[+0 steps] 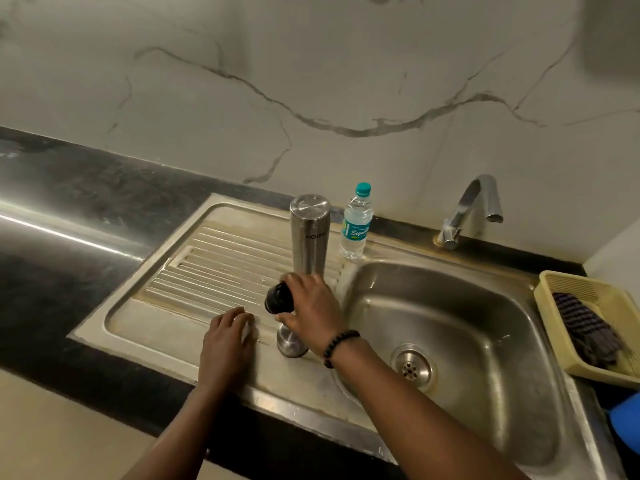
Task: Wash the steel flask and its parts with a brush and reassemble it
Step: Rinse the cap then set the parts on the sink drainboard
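Observation:
The steel flask body point(308, 233) stands upside down on the ribbed drainboard point(214, 268), its printed name reading inverted. My right hand point(311, 306) is closed around a black inner stopper point(278, 298), held just in front of the flask. Below that hand a steel cap point(291, 342) sits on the drainboard, mouth down. My left hand point(227, 344) lies flat with fingers spread on the drainboard's front part, holding nothing. No brush is in view.
The sink basin point(460, 341) with its drain point(411, 367) lies to the right, the tap point(467, 209) behind it. A small plastic water bottle point(356, 223) stands beside the flask. A yellow basket point(568, 289) with a dark cloth point(585, 327) sits far right, a blue object point(625, 415) below it.

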